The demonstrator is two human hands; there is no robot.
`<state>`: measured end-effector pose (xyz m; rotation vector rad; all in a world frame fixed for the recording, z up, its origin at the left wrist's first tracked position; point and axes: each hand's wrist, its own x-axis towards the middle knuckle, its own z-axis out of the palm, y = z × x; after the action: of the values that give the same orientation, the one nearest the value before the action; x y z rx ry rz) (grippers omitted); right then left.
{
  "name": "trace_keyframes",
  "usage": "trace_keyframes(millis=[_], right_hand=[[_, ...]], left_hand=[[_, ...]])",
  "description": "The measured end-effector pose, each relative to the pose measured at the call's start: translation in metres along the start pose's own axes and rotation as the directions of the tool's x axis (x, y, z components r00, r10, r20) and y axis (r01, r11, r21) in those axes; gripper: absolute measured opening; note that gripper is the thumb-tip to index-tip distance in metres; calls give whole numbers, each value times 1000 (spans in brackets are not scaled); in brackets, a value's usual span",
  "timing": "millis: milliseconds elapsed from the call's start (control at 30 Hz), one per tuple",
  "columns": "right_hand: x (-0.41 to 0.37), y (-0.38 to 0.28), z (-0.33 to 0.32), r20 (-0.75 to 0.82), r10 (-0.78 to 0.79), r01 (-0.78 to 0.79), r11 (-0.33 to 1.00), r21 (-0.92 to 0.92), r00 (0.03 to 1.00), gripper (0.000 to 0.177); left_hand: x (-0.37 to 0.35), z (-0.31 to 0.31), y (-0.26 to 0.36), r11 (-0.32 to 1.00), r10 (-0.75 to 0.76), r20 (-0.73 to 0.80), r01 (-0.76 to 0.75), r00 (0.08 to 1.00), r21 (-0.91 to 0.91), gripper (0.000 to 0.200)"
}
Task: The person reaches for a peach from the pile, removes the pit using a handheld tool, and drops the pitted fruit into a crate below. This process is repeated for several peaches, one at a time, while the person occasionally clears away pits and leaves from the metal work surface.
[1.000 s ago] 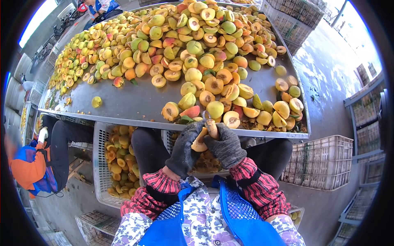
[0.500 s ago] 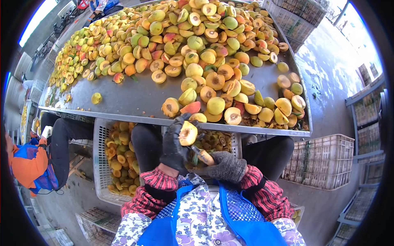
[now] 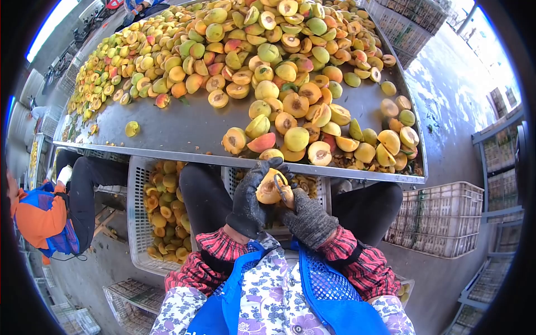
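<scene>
My left hand (image 3: 249,198), in a black glove, holds a peach half (image 3: 268,190) just below the table's near edge. In my right hand (image 3: 310,218), gloved in dark grey, is a wooden-handled pitting knife (image 3: 287,196). Its dark curved blade is against the cut face of the peach half. Both hands are close together over a white crate (image 3: 228,177) between my knees, partly hidden by them. Just beyond my left hand, several peach halves lie along the metal table's (image 3: 184,131) edge, among them a red-skinned one (image 3: 261,143).
A large heap of halved peaches (image 3: 223,53) covers much of the table. A white crate of peach halves (image 3: 133,223) stands left of my knees. Stacked crates (image 3: 432,220) sit at the right. A person in an orange sleeve (image 3: 36,220) sits at the left.
My right hand has moved up and brought the knife's blade from below the peach half onto it. My left hand has turned the peach half and shifted slightly right.
</scene>
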<state>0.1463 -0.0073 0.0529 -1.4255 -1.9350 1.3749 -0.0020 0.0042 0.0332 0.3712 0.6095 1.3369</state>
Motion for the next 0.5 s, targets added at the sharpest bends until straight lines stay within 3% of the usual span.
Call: trace_keyframes(millis=[100, 133, 233, 333, 433, 500], right_hand=[[4, 0, 2, 31, 137, -136, 990, -40, 990, 34], [4, -1, 3, 17, 114, -113, 991, -72, 993, 34], [4, -4, 6, -5, 64, -64, 990, -126, 998, 36], [10, 13, 17, 5, 56, -55, 995, -87, 998, 37], [12, 27, 31, 14, 29, -28, 997, -68, 999, 38], [11, 21, 31, 16, -7, 9, 994, -107, 1000, 37]], left_hand=[[3, -2, -5, 997, -25, -51, 21, 998, -77, 36], [5, -4, -8, 993, -39, -82, 29, 996, -115, 35], [7, -16, -20, 948, 160, -48, -140, 986, 287, 35], [10, -18, -25, 945, 185, -117, -144, 976, 295, 35], [9, -11, -19, 999, 48, -189, -48, 981, 6, 35], [7, -7, -17, 996, 61, -222, -46, 973, 72, 35]])
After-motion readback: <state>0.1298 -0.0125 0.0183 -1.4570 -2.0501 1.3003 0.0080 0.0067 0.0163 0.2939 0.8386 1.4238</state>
